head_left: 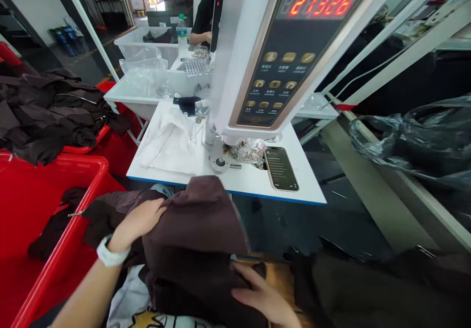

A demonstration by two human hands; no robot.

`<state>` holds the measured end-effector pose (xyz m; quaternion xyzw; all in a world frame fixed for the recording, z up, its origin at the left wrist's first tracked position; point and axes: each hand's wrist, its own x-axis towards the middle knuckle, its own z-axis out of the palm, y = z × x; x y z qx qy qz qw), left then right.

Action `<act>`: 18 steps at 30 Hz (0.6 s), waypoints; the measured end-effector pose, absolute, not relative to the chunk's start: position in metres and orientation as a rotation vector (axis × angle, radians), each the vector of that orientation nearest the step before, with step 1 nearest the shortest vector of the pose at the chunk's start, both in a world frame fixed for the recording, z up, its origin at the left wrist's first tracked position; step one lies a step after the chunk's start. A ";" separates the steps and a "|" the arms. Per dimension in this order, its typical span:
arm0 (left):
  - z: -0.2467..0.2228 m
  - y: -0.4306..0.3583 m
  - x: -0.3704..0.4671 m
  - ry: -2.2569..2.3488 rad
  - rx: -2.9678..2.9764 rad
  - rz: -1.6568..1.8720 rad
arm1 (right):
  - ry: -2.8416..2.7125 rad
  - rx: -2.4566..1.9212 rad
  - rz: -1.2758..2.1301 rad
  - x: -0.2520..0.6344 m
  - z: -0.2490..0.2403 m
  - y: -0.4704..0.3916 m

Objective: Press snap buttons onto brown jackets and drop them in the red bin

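A dark brown garment (198, 220) hangs over my lap, its upper part raised against the front edge of the white table. My left hand (142, 222), with a pale band on the wrist, is closed on the garment's left side; its fingertips are partly hidden in the cloth. At the garment's lower right edge is my right hand (263, 293), fingers stretched and apart, their tips touching the cloth. Above the table stands a white button-press machine (243, 73) with a lit red display (324, 2); its lower die (220, 164) is just beyond the garment.
On the white table (165, 168) lie a white cloth (169, 144), a bag of small metal parts (248, 150) and a phone (281, 168). Red bins (99, 171) with dark garments (44, 107) stand left. More dark cloth (368, 289) lies right. A person (204, 21) sits behind.
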<state>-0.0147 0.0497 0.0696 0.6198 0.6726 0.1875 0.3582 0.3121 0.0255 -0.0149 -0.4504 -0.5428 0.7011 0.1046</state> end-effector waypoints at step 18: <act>-0.042 0.021 0.044 1.386 1.408 0.600 | -1.314 -1.342 1.482 0.212 -0.015 0.101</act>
